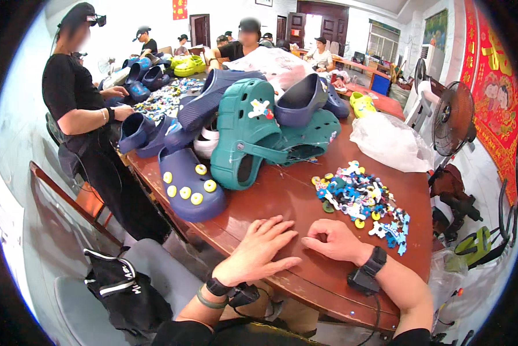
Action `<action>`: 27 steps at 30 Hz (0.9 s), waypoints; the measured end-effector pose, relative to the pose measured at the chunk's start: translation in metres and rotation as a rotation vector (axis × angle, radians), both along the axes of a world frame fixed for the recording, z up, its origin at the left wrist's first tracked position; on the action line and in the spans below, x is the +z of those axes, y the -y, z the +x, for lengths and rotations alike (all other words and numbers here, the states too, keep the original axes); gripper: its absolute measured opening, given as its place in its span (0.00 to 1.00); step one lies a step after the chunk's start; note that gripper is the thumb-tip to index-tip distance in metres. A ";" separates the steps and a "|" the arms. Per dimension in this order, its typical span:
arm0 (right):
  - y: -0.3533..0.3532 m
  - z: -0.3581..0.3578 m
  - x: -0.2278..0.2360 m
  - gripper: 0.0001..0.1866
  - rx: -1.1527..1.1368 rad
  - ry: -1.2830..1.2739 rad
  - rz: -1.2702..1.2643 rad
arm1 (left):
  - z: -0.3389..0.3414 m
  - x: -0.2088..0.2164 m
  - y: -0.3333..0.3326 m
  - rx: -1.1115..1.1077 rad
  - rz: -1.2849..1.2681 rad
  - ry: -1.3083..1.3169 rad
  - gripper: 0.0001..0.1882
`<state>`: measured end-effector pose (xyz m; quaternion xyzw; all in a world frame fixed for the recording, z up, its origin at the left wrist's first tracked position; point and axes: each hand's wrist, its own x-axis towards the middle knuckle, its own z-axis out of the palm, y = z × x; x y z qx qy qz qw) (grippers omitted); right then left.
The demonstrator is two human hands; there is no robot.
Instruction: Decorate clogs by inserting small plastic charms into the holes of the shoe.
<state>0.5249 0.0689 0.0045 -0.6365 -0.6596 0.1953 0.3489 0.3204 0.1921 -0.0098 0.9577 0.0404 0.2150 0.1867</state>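
Observation:
My left hand [263, 248] lies flat on the red-brown wooden table [293, 196], fingers spread, holding nothing. My right hand [335, 241] rests beside it with fingers loosely curled, nothing seen in it. Just beyond the right hand lies a heap of small colourful shoe charms [363, 202]. In front of my left hand sits a dark blue clog [191, 185] with several yellow round charms on it. A teal clog [244, 134] with a white charm leans on the pile of clogs behind.
More navy and teal clogs [293, 109] are heaped across the table's middle. A clear plastic bag [389, 141] lies at right, a standing fan [452, 118] beyond it. A person in black [83, 109] stands at left; others sit further back. A chair with a black bag [117, 288] is at lower left.

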 end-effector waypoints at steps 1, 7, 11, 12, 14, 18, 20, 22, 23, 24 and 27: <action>0.001 -0.001 0.002 0.11 -0.013 -0.019 -0.018 | -0.001 0.000 0.000 -0.013 -0.001 -0.007 0.32; 0.006 0.001 0.006 0.11 -0.086 -0.095 -0.094 | -0.001 -0.001 -0.007 -0.166 -0.046 0.016 0.32; -0.001 0.000 0.004 0.12 -0.073 -0.058 -0.063 | -0.007 -0.002 -0.011 -0.209 -0.080 0.040 0.33; -0.003 0.000 0.006 0.12 -0.081 -0.048 -0.055 | -0.007 -0.002 -0.013 -0.215 -0.079 0.049 0.33; -0.005 -0.005 0.006 0.12 -0.105 0.005 -0.117 | -0.009 -0.006 -0.012 -0.211 -0.051 0.067 0.33; -0.009 -0.004 0.002 0.12 -0.203 -0.037 -0.200 | -0.003 -0.011 -0.011 -0.281 -0.098 0.117 0.34; -0.011 -0.006 0.000 0.12 -0.182 0.029 -0.149 | -0.006 -0.010 -0.009 -0.266 -0.139 0.143 0.34; -0.012 -0.006 -0.005 0.11 -0.163 0.093 -0.131 | -0.011 -0.009 -0.006 -0.243 -0.149 0.134 0.34; -0.012 -0.007 -0.004 0.11 -0.167 0.093 -0.128 | -0.011 -0.008 -0.005 -0.247 -0.146 0.133 0.34; -0.011 -0.009 0.000 0.12 -0.157 0.086 -0.113 | -0.012 -0.008 -0.004 -0.234 -0.139 0.140 0.34; -0.010 -0.009 0.001 0.11 -0.156 0.046 -0.085 | -0.012 0.000 -0.004 -0.227 -0.102 0.166 0.33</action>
